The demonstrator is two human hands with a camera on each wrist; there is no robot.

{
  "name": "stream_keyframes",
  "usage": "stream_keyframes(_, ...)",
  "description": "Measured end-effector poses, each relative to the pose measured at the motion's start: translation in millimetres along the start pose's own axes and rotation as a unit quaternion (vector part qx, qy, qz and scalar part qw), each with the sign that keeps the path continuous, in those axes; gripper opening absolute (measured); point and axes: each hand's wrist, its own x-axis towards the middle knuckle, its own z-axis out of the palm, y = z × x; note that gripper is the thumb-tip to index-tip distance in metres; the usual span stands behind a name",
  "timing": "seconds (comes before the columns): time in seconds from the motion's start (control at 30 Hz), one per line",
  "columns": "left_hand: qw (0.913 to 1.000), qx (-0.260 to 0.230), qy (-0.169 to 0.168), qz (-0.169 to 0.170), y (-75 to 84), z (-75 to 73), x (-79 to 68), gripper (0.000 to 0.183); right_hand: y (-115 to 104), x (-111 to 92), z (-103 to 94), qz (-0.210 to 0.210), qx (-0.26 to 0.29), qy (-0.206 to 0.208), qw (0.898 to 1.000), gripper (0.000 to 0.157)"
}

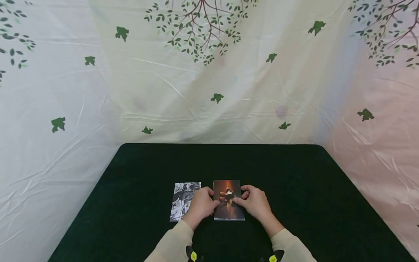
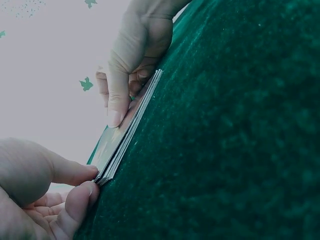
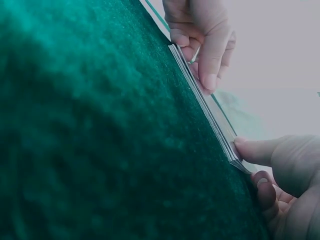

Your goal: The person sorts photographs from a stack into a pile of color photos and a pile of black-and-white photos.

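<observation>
A small stack of picture cards (image 1: 227, 213) lies on the dark green cloth, its top card showing a dark orange-brown picture. My left hand (image 1: 202, 204) pinches the stack's left edge, thumb on top and a fingertip against the side. From the other side, my right hand (image 1: 256, 203) holds the right edge, its thumb reaching over the top card. Both wrist views show several thin layers along the near edge of the stack (image 2: 122, 137). Just left of it lies a black-and-white picture card (image 1: 181, 196), partly hidden by my left hand.
The green-covered table (image 1: 278, 171) has rounded far corners. Pale curtains (image 1: 183, 83) printed with leaves and green birds hang behind it and along both sides. Light sleeves (image 1: 178, 240) cover my forearms.
</observation>
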Motion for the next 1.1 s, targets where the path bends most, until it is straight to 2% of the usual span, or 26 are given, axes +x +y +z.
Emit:
stream_keyframes(0.47,0.9999,0.005,-0.002,-0.013,2.7,0.4,0.2,0.031,-0.1,-0.8,0.6,-0.006,0.003,0.014,1.000,0.050)
stream_keyframes(0.73,0.9999,0.009,0.007,-0.003,1.2,1.3,0.6,0.031,0.1,-0.7,1.6,0.005,0.014,0.013,1.000,0.049)
stream_keyframes(1.1,0.9999,0.011,-0.001,-0.004,0.0,1.7,2.0,0.031,-1.3,1.5,-1.4,0.028,0.054,0.007,0.998,0.044)
